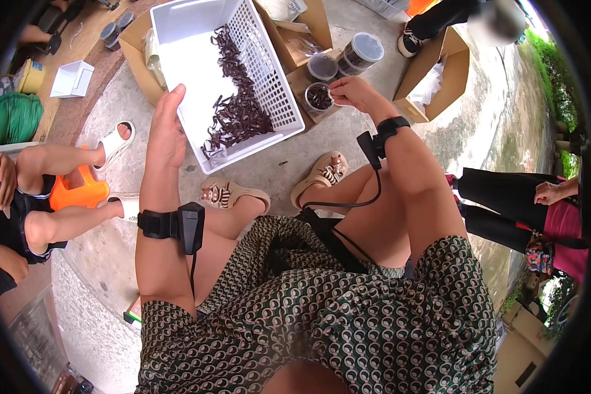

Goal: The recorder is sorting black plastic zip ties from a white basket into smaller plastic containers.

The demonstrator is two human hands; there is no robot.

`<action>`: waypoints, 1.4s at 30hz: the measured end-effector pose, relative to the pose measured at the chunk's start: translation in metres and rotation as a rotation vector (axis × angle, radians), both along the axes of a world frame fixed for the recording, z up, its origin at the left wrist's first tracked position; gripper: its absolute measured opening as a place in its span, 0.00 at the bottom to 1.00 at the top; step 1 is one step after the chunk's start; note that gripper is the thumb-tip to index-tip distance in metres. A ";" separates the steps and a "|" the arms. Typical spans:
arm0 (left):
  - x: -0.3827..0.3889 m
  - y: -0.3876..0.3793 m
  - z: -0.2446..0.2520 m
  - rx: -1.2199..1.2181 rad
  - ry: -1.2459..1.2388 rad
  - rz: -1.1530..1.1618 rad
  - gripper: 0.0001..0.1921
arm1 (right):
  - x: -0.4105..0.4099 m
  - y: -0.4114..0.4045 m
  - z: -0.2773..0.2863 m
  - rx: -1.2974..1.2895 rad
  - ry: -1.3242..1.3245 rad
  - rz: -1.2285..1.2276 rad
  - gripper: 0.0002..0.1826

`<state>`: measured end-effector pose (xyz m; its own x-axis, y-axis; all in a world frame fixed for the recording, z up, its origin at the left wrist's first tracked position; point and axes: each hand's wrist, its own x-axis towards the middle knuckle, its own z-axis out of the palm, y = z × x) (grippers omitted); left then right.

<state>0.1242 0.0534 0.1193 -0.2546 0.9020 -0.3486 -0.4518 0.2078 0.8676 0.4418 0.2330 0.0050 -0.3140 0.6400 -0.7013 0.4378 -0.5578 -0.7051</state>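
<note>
My left hand (168,125) holds the left side of a white plastic basket (248,147), its thumb raised by the rim and its fingers partly hidden. Many small dark brown strip-like pieces (244,111) lie heaped along the basket's right side and near corner. Beside the basket stands an uncovered clear jar (319,96) with similar dark pieces in it. At that jar's right rim is my right hand (348,93), its fingertips drawn together; whether they pinch the rim or a small piece is unclear. Two lidded jars, a shorter one (322,67) and a taller one (360,53), stand just beyond.
Cardboard boxes (140,59) surround the basket's far side. Another open carton (436,81) holds white plastic bags at the right. A seated person's legs (64,162) and an orange stool (81,184) are at left; another person (512,212) stands at right. Black cables (354,203) hang from my wrist bands.
</note>
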 end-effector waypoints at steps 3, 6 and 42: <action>0.002 0.000 0.003 0.004 -0.001 -0.005 0.29 | -0.002 -0.002 0.002 0.013 -0.020 -0.010 0.07; 0.003 0.000 0.005 0.016 -0.001 -0.011 0.29 | -0.004 -0.005 0.005 0.039 -0.049 -0.014 0.08; 0.013 0.006 0.021 -0.066 0.027 0.044 0.31 | -0.079 -0.024 0.106 0.674 0.311 -0.501 0.08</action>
<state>0.1369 0.0593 0.1403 -0.3038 0.8650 -0.3994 -0.4384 0.2452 0.8647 0.3625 0.2094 0.1112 -0.0001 0.9984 -0.0569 -0.0119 -0.0569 -0.9983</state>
